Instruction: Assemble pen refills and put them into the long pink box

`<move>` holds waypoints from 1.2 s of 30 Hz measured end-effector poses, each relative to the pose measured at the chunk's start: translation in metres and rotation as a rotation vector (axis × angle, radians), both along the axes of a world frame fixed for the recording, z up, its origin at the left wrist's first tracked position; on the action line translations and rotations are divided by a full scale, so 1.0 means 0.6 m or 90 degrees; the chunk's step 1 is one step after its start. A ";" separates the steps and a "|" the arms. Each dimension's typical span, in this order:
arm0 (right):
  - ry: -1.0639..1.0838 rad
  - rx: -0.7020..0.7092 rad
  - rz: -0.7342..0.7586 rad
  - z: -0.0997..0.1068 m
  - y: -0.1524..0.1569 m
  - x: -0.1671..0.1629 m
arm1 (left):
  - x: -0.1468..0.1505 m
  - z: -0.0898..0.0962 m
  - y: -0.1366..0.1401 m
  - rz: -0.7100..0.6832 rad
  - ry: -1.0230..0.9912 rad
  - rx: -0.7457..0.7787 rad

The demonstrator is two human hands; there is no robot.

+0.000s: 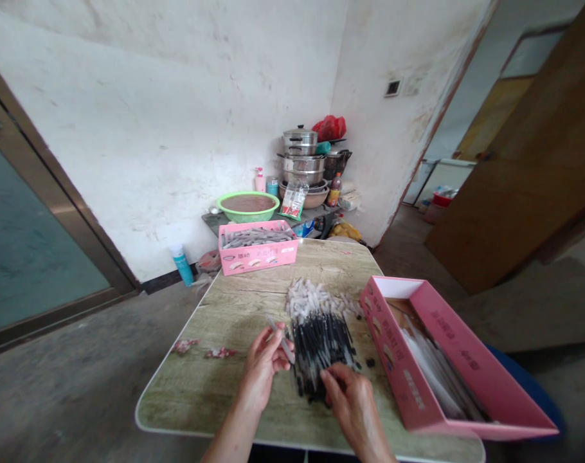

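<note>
My left hand (268, 357) is closed around a pale, translucent pen barrel (280, 337), tilted with its upper end pointing away from me. Just right of it on the table lies a dense pile of slim black pen refills (324, 341), roughly side by side. My right hand (348, 399) reaches over the near end of that pile, thumb and fingers pinched together among the dark sticks; what they grip is hidden. Beyond the refills is a heap of small whitish translucent pieces, like pen caps (312, 297).
A long pink box (447, 360) holding pale tubes stands at the table's right edge. Another pink box (258, 254), full of greyish pens, sits at the far left of the wood-patterned table (200, 386). Behind it are a green basin (248, 204) and stacked steel pots (302, 154).
</note>
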State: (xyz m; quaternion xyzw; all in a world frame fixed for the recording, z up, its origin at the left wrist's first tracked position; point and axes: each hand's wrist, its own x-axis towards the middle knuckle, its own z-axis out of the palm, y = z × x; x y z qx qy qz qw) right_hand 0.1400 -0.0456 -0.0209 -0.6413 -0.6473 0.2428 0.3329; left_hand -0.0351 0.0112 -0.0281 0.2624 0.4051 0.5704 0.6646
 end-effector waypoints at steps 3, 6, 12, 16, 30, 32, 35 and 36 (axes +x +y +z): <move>-0.069 0.004 -0.037 -0.009 0.007 0.037 | -0.004 -0.006 0.001 0.010 0.008 0.011; -0.190 -0.004 -0.118 -0.020 0.017 0.075 | -0.002 -0.011 -0.001 0.011 0.009 0.005; -0.385 -0.070 -0.214 -0.037 0.047 0.103 | 0.007 -0.017 0.001 0.012 0.008 -0.002; -0.397 -0.077 -0.191 -0.042 0.071 0.097 | 0.012 -0.015 0.000 0.005 0.007 0.009; -0.327 -0.045 -0.123 -0.051 0.085 0.116 | 0.019 0.006 -0.012 -0.016 -0.019 0.004; -0.315 -0.041 -0.114 -0.051 0.085 0.121 | 0.019 0.005 -0.012 -0.015 -0.018 0.004; -0.299 -0.033 -0.101 -0.053 0.082 0.127 | 0.018 0.003 -0.012 -0.017 -0.012 0.005; -0.294 -0.031 -0.096 -0.054 0.081 0.128 | 0.018 0.002 -0.012 -0.017 -0.011 0.006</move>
